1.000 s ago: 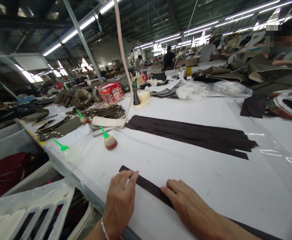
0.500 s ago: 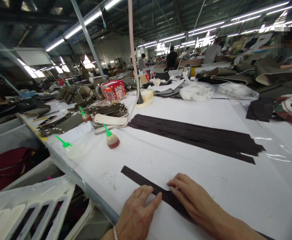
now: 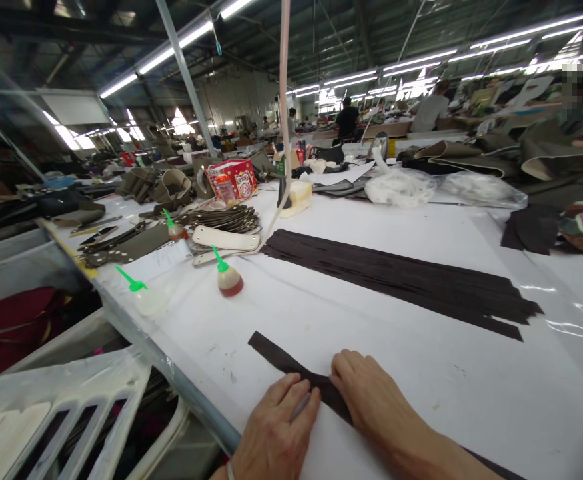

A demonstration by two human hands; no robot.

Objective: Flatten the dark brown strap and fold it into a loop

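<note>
The left hand [image 3: 278, 427] is resting its slightly parted thumb and fingers on a dark strip [image 3: 271, 351] that is lying slantwise on the white table [image 3: 321, 320], apparently steadying it. The right hand [image 3: 366, 390] is curling its bunched fingers over the strip just beside, though whether they are pinching it I cannot tell. The pile of strips [image 3: 396, 275] is lying beyond both hands, presumably for easy reach

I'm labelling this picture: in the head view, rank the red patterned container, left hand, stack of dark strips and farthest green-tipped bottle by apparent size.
Stack of dark strips, largest
Left hand (nearness enlarges it)
Red patterned container
Farthest green-tipped bottle
</note>
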